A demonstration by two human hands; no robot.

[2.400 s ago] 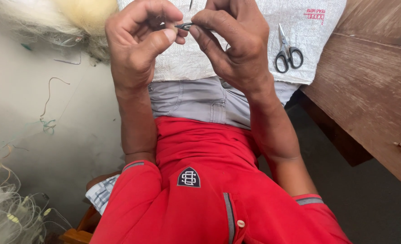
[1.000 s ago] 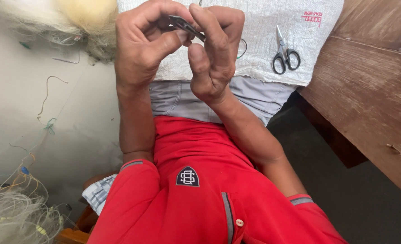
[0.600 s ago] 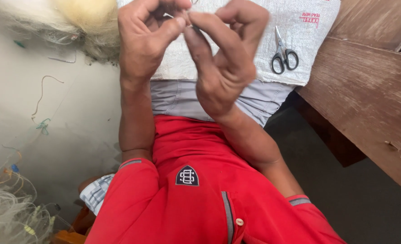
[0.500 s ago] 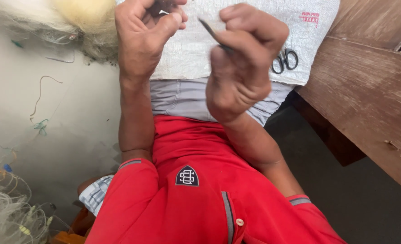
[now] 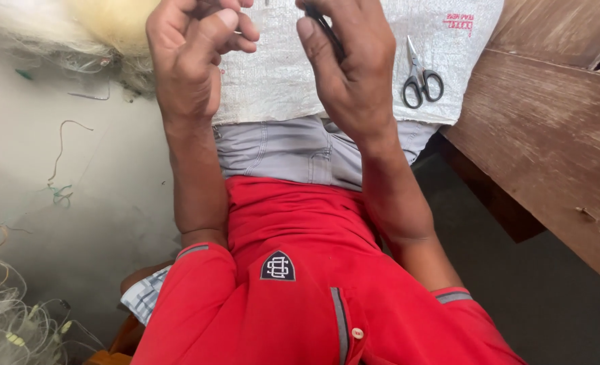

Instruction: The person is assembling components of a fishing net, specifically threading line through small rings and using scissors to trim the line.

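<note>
Both hands are raised over my lap at the top of the view. My left hand (image 5: pixel 192 61) has its thumb and fingers pinched together; nothing shows between them. A short gap away, my right hand (image 5: pixel 351 71) grips a thin dark tool (image 5: pixel 327 30) between thumb and fingers, its upper end cut off by the frame. Under both hands a white woven sack (image 5: pixel 280 88) lies across my grey shorts.
Small scissors (image 5: pixel 418 76) with black handles lie on the sack to the right. A brown wooden bench (image 5: pixel 557 135) runs along the right side. Pale netting (image 5: pixel 77 27) is heaped at the top left, and tangled fishing line (image 5: pixel 9 324) lies at the bottom left.
The hands held one small dark piece together; they have drawn apart. The right hand has turned palm toward me and keeps the dark tool.
</note>
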